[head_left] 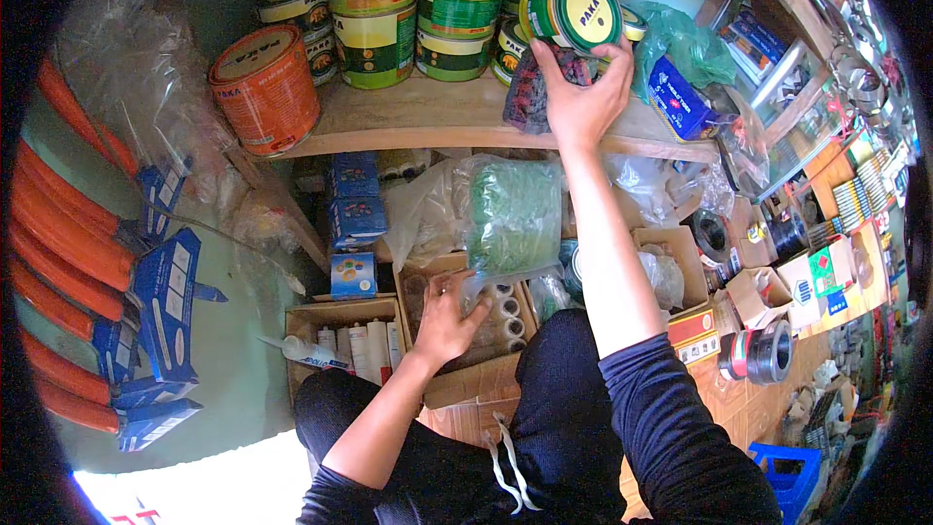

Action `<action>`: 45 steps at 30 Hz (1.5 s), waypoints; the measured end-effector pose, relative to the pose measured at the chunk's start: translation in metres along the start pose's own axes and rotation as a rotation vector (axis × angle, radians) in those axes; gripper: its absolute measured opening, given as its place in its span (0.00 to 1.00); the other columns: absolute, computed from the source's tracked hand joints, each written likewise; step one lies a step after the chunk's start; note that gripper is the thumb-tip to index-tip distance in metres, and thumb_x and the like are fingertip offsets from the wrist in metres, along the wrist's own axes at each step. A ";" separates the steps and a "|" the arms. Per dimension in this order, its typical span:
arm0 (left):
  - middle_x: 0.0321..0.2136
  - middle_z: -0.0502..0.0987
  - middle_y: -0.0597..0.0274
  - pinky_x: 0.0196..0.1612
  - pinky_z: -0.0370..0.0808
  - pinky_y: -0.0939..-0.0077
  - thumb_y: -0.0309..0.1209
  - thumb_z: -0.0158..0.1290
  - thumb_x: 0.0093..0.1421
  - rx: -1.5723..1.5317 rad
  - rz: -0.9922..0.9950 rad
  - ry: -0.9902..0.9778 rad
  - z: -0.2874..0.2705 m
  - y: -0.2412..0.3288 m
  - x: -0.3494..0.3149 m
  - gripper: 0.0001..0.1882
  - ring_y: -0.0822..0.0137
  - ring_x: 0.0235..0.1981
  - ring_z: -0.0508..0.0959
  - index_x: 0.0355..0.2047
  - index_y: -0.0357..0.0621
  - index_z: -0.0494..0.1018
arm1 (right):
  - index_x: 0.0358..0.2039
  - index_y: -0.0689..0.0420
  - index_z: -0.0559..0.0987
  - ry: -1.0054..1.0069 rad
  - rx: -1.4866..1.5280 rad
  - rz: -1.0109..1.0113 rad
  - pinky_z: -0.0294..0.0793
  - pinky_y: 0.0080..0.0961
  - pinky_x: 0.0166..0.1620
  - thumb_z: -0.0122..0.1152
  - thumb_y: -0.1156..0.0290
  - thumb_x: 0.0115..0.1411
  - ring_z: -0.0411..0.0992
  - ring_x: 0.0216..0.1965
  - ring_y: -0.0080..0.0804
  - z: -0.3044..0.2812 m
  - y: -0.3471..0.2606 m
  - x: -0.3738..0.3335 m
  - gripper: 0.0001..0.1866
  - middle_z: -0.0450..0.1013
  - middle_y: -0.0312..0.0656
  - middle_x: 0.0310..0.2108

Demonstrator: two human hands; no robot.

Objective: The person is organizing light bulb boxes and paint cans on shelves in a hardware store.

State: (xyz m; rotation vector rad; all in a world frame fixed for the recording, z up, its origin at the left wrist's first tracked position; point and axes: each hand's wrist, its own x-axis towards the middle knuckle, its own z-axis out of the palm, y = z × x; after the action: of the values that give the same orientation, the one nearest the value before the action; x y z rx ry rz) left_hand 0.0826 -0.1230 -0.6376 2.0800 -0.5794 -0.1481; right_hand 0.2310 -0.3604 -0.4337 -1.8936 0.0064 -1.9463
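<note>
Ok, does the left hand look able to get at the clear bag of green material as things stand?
Probably yes: the left hand is beside the lower edge of the clear bag, and nothing visible blocks the way; whether they touch is unclear.

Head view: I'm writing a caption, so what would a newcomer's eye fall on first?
Probably the green tin in the right hand, tilted lid-forward at the top, right of centre. Next, the orange tin at the left end of the shelf, beside green ones. Then the row of orange handles down the left edge.
</note>
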 end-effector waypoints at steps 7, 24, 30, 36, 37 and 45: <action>0.58 0.72 0.36 0.68 0.62 0.50 0.43 0.58 0.64 -0.017 -0.008 -0.028 0.002 0.000 0.004 0.31 0.38 0.65 0.65 0.62 0.40 0.69 | 0.34 0.57 0.67 0.019 0.024 0.154 0.71 0.44 0.55 0.86 0.57 0.44 0.76 0.48 0.54 0.001 -0.004 0.006 0.33 0.78 0.57 0.44; 0.60 0.72 0.45 0.63 0.70 0.55 0.43 0.59 0.66 -0.662 -0.125 -0.138 -0.012 -0.010 0.016 0.31 0.50 0.59 0.75 0.64 0.41 0.68 | 0.35 0.55 0.70 -0.222 0.625 0.466 0.74 0.24 0.51 0.78 0.75 0.56 0.75 0.43 0.26 -0.075 -0.006 0.034 0.20 0.77 0.40 0.41; 0.65 0.68 0.48 0.68 0.63 0.53 0.67 0.54 0.60 -1.182 0.044 -0.117 -0.041 0.002 0.034 0.54 0.54 0.67 0.67 0.73 0.40 0.54 | 0.32 0.54 0.71 -0.902 0.567 0.506 0.76 0.31 0.52 0.86 0.66 0.43 0.74 0.53 0.32 -0.148 -0.058 -0.026 0.26 0.78 0.42 0.47; 0.63 0.71 0.53 0.71 0.61 0.59 0.41 0.76 0.40 -1.025 -0.212 -0.269 -0.042 -0.035 0.025 0.57 0.58 0.65 0.69 0.69 0.37 0.61 | 0.31 0.58 0.75 -1.357 0.515 0.418 0.76 0.32 0.54 0.86 0.61 0.44 0.78 0.56 0.34 -0.156 -0.049 -0.111 0.25 0.81 0.40 0.43; 0.62 0.72 0.54 0.70 0.63 0.59 0.40 0.76 0.38 -1.021 -0.192 -0.309 -0.041 -0.029 0.027 0.58 0.58 0.63 0.71 0.69 0.37 0.61 | 0.34 0.59 0.78 -1.397 0.540 0.602 0.75 0.30 0.55 0.86 0.61 0.44 0.78 0.51 0.32 -0.157 -0.054 -0.102 0.25 0.81 0.40 0.42; 0.59 0.74 0.53 0.70 0.65 0.59 0.32 0.75 0.39 -1.324 -0.348 -0.258 -0.011 -0.022 0.017 0.57 0.57 0.62 0.73 0.69 0.37 0.58 | 0.35 0.62 0.84 -0.784 0.196 0.880 0.80 0.31 0.43 0.76 0.64 0.57 0.81 0.35 0.31 -0.153 -0.032 -0.069 0.14 0.84 0.45 0.35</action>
State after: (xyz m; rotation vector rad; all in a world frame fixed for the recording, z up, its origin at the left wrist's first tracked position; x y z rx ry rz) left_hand 0.1092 -0.1123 -0.6475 0.8360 -0.1358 -0.7752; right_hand 0.0740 -0.3540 -0.5005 -1.9145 0.3376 -0.5746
